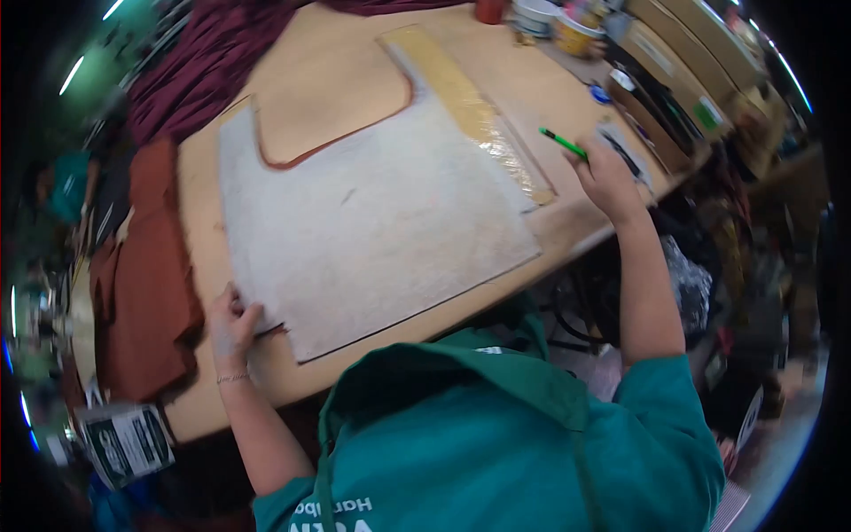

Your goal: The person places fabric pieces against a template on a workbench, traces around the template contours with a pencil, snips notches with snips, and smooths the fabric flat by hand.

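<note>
A large grey-white pattern panel (381, 222) lies flat, with a deep rounded cut-out at its far side and reddish-brown material showing along that edge. Yellowish tape (461, 84) covers a strip on its right. At the panel's near left corner, my left hand (233, 328) is closed, thumb and fingers pinching the edge. My right hand (607, 177) grips a green pen (564, 143) above the table, just right of the taped strip. The pen points to the left, its tip apart from the panel.
Reddish-brown material (146, 293) hangs over the left side of the wooden table (332, 75). Maroon cloth (199, 66) is heaped at the far left. Tubs (578, 34) and cardboard boxes (678, 44) stand at the back right. Another person (71, 186) is at far left.
</note>
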### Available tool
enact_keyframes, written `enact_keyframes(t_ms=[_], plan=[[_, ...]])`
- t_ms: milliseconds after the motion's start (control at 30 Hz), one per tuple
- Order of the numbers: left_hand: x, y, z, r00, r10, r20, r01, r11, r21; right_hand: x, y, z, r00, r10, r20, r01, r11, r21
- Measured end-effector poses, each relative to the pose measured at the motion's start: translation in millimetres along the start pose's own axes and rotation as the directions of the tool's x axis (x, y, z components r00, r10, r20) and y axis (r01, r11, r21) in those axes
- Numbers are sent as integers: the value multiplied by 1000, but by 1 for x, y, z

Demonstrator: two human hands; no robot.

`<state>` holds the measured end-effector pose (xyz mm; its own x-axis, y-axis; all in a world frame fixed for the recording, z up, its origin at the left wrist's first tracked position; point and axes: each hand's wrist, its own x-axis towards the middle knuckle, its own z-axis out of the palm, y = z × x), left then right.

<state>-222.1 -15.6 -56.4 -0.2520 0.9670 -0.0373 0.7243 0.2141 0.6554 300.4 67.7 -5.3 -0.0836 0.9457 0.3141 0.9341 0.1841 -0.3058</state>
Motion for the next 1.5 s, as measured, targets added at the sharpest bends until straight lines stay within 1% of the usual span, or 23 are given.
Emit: enact_keyframes(t_ms=[33,67,100,133,167,200,233,333,433,533,633,733,767,833,867,933,1000,1033,1067,1133,1233,1333,1500], plan=[[-5,15,-7,996,1,93,-4,1000,30,1,8,16,995,-40,91,34,997,66],[-14,9,-4,999,51,-17,-50,997,64,-1,12,28,992,-48,121,34,992,119],[-21,11,-10,996,84,-4,-84,993,89,-1,19,39,978,-17,209,-16,987,158],[-26,8,-14,990,129,50,-134,982,130,0,20,44,973,-45,225,2,982,189],[-34,6,-17,994,97,50,-101,991,89,0,22,48,967,-28,252,-31,974,226],[-38,-12,-17,986,167,31,-169,983,75,2,30,54,967,-27,254,-33,973,230],[-43,-17,-17,990,139,18,-140,990,26,3,23,51,953,41,301,-124,956,265],[-51,-14,-14,994,106,-5,-106,991,-80,6,12,40,867,87,491,-341,821,457],[-54,-7,-8,996,77,-50,-81,993,-90,5,19,38,896,2,444,-152,941,302],[-54,-10,-6,994,79,-79,-87,990,-113,4,10,34,898,40,438,-180,942,283],[-54,-11,-4,992,87,-89,-100,983,-156,4,18,39,914,-10,406,-124,945,302],[-54,-10,-2,993,78,-90,-94,978,-184,6,12,34,905,-4,426,-81,980,182],[-54,-11,-2,993,73,-88,-89,978,-189,6,11,35,911,-14,412,-77,976,203],[-54,-11,-2,992,80,-99,-97,980,-176,6,12,36,924,-31,382,-68,968,242],[-54,-11,-1,991,87,-102,-103,980,-173,8,12,37,916,-45,400,-46,975,215],[-56,-13,-5,985,148,-94,-154,986,-61,11,20,38,902,-46,430,-17,990,142],[-53,-27,8,970,185,-155,-198,977,-78,8,28,36,910,-214,355,173,975,142],[-53,-21,5,961,238,-141,-240,971,4,6,22,34,910,-121,398,53,983,179],[-54,-25,7,967,210,-147,-220,974,-54,6,14,28,896,-78,438,41,995,95],[-53,-28,4,976,196,-96,-196,980,10,1,18,31,914,-116,390,50,983,175],[-53,-26,2,977,198,-77,-202,978,-51,0,16,31,907,-73,415,-10,981,196],[-54,-18,0,985,162,-53,-163,986,-29,1,12,30,893,-9,450,-97,972,213],[-54,-22,1,979,195,-66,-198,979,-38,0,16,32,899,-41,436,-61,974,219]])
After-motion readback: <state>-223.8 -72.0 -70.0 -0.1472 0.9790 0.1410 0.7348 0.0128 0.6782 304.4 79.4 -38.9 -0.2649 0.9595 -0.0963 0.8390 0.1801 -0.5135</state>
